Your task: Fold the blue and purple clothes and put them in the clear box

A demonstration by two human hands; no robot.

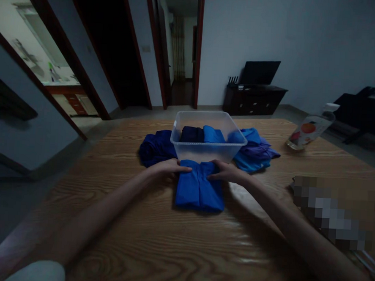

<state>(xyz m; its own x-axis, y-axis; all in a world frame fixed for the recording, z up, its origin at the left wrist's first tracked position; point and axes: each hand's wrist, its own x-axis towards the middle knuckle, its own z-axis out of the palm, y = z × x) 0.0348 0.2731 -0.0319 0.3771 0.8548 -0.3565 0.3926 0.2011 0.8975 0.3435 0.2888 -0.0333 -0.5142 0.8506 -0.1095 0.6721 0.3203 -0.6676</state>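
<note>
A folded bright-blue cloth (200, 190), perhaps a garment, lies on the wooden table in front of a clear plastic bin. My left hand (168, 167) grips its far left corner, thumb on top and fingers out of sight at the edge. At the far right corner, my right hand (228, 172) holds it the same way. Inside the clear plastic bin (206, 152) are a dark folded cloth (192, 134) and a blue folded cloth (213, 135). A crumpled navy cloth (157, 148) is left of the bin, and a blue and purple cloth pile (255, 151) is to its right.
A clear bottle (311, 129) with a printed label and white cap stands at the table's right side. Nearer on the right lies a blurred-out, pixelated item (332, 215). Beyond the wooden table (121, 238) is a low dark cabinet (253, 100) bearing a screen (260, 73).
</note>
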